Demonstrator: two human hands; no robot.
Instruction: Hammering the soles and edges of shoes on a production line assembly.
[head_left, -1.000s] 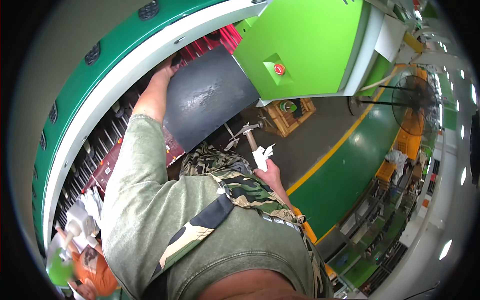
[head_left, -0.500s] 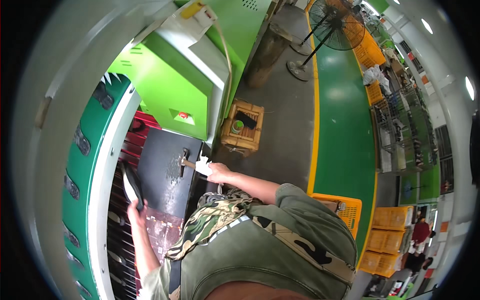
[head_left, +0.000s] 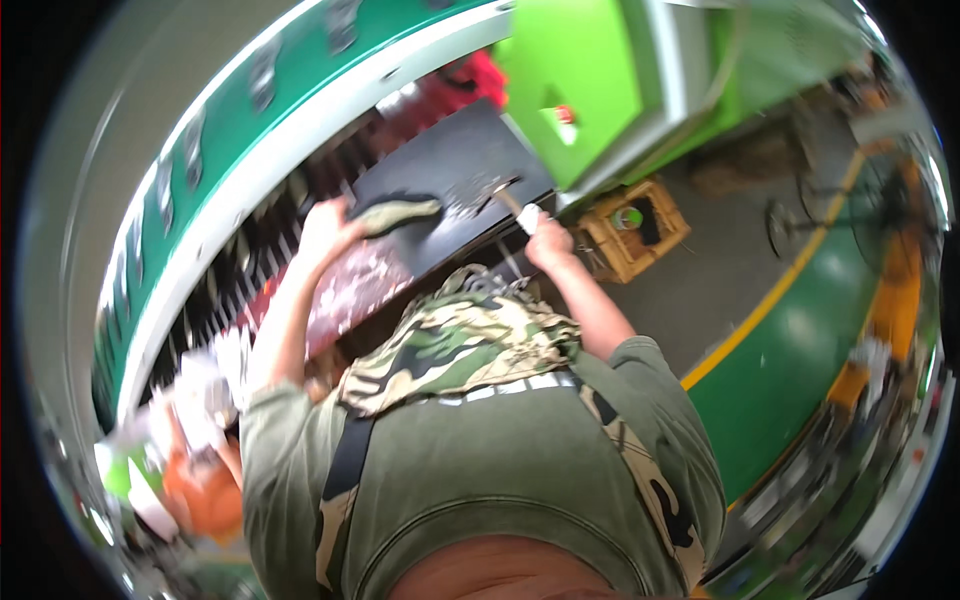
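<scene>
Holding the black, pale-soled shoe (head_left: 399, 215) are left fingers (head_left: 332, 213); right fingers (head_left: 545, 232) grip a hammer (head_left: 508, 198).

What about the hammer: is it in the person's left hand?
No, the right hand grips the hammer, while the left hand holds a dark-and-pale shoe.

Your black worktop (head_left: 450, 160) is scuffed pale toward its right corner, and a mottled maroon surface (head_left: 360, 285) adjoins its left edge. Blur hides whether the shoe (head_left: 402, 213) over its left half or the hammer (head_left: 508, 200) by its right corner touches it. Beyond that corner, on your grey floor (head_left: 725, 265), a bamboo stool (head_left: 650, 258) carries a green-and-white container (head_left: 628, 217) and a dark item (head_left: 668, 218).
</scene>
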